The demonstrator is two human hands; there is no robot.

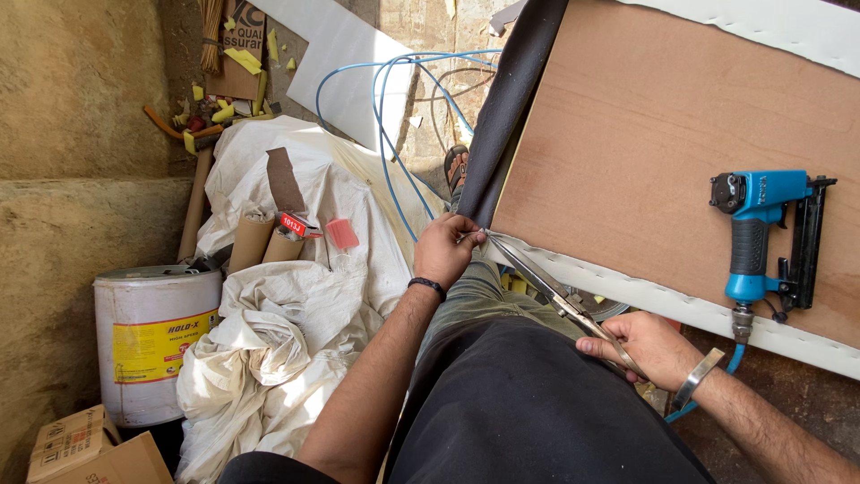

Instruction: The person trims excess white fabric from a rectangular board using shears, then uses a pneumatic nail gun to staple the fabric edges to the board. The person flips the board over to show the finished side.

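Note:
My left hand [445,250] pinches the corner of the white fabric strip [654,297] that runs along the near edge of a brown plywood panel [645,134]. My right hand [640,346] holds long metal scissors [551,285] by the handles; the blades point up-left to the fabric corner at my left fingers. A dark cloth [511,99] hangs over the panel's left edge. A blue pneumatic staple gun [761,233] lies on the panel to the right, its blue air hose [394,116] looping off behind.
A white plastic bucket with a yellow label [154,341] stands at the left beside crumpled white sacks [296,314], cardboard tubes [253,242] and a cardboard box [85,448]. A white board [345,63] leans at the back. A sandalled foot [457,166] shows beside the panel.

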